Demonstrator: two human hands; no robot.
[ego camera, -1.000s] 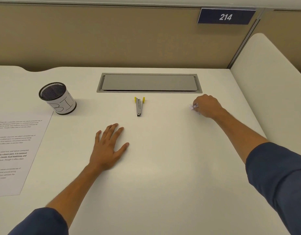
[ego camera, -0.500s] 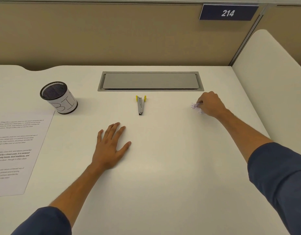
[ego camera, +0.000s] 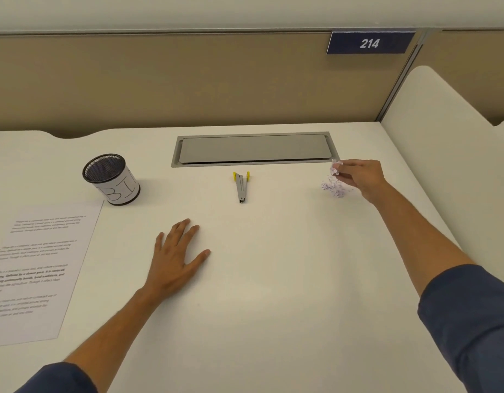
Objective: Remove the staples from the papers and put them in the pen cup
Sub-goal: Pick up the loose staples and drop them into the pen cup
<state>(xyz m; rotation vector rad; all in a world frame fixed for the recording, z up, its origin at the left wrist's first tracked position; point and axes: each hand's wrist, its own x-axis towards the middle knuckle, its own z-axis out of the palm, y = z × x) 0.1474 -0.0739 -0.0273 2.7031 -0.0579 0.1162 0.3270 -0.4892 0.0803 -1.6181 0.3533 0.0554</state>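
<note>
Toward the far-right part of the desk, the right hand (ego camera: 361, 177) is raised just off the surface, thumb and fingertips pinched shut on a small whitish-purple clump (ego camera: 336, 168) (staples, I judge, too small to be sure); a loose scatter of the same bits (ego camera: 334, 188) lies on the desk directly below it, near the right end of the grey cable hatch (ego camera: 253, 148). Left hand (ego camera: 175, 259) lies flat, palm down, fingers spread, holding nothing, near the middle of the desk (ego camera: 273, 307).

Staple remover (ego camera: 241, 187) (grey, yellow grips) lies untouched between the hands toward the far edge, long axis running near-to-far, jaws toward the person; printed sheet (ego camera: 38, 268) lies flat at the left edge, no staple visible on it.

Key relation: pen cup (ego camera: 110, 178) stands upright at far left, mouth open, just beyond the sheet's far corner; it lies well apart from the right hand, straight across to the left along the far edge, with the remover in between. Left hand is the nearer one to the cup, but the right one has the load; so the carry likely crosses the whole desk width. Risk as I judge it: bits dropping from a light pinch on the way, and the rest of the pile needs further trips.
</note>
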